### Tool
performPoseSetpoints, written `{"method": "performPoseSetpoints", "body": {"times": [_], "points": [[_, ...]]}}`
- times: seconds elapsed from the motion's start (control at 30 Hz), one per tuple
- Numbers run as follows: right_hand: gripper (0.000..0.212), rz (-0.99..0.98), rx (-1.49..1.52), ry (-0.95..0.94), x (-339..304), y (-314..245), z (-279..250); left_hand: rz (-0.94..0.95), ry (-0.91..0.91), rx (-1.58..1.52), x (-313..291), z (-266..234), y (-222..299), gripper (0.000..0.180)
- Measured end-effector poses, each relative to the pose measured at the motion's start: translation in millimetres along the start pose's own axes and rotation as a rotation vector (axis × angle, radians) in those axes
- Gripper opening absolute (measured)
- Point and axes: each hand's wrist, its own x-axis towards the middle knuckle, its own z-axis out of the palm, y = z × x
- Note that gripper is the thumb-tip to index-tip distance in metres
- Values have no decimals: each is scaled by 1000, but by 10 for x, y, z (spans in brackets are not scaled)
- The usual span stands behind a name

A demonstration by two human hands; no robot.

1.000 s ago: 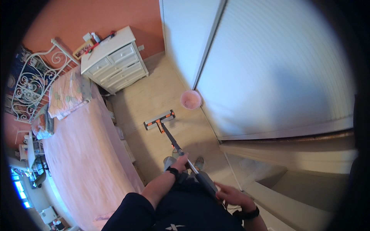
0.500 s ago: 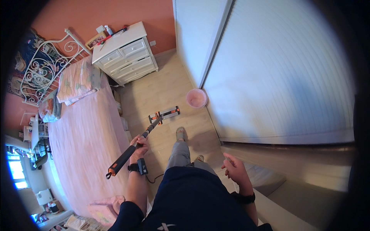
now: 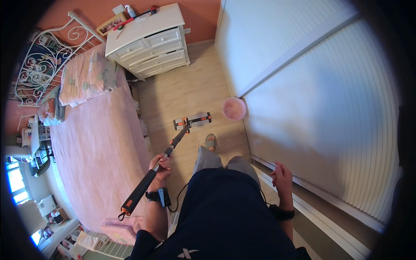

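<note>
My left hand (image 3: 161, 166) is wrapped round the grey shaft of a flat mop (image 3: 172, 146). The mop's black grip with an orange end and a hanging loop slants back past my wrist over the bed's edge. Its rectangular grey, black and orange head (image 3: 199, 118) rests on the floor ahead of my feet. On the other side, my right hand (image 3: 282, 178) hangs free beside my leg, holding nothing, its fingers loosely bent and somewhat apart. A pink wastebasket (image 3: 234, 108) stands right of the mop head, close to the sliding doors.
A bed (image 3: 95, 156) with a pink cover runs along the left. Ahead stands a white chest of drawers (image 3: 149, 45) with a picture frame and bottle on top. Tall white sliding doors (image 3: 312, 104) close off the right. One slippered foot (image 3: 211, 141) shows near the mop head.
I have stepped forward, and the dresser and wastebasket show shifted in view. The mop is still in my left hand. My right hand has swung outward, its fingers pointing more ahead.
</note>
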Motion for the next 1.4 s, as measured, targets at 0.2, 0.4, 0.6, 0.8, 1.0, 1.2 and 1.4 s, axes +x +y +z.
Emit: {"method": "performPoseSetpoints", "body": {"times": [0.2,0.4,0.6,0.8,1.0,1.2,1.4], "points": [[36,1,-22,21,233,-261,193,59,5,-51,-22,147,108,32],[34,-108,-183,28,558,-410,232,49,-58,-87,-62,33,55,32],[36,-168,-174,11,876,-564,271,117,-23,-105,-78,-110,67,32],[38,-262,-305,-45,1082,-766,473,135,-45,-177,-79,-363,34,29],[34,-283,-355,-99,1198,-962,747,164,-97,-189,-52,-548,-12,34],[39,-306,-367,-142,1365,-822,720,162,-127,-198,-19,-409,-168,35],[40,-208,-303,-150,1297,-379,484,79,-129,-182,130,-79,-284,26]]}}
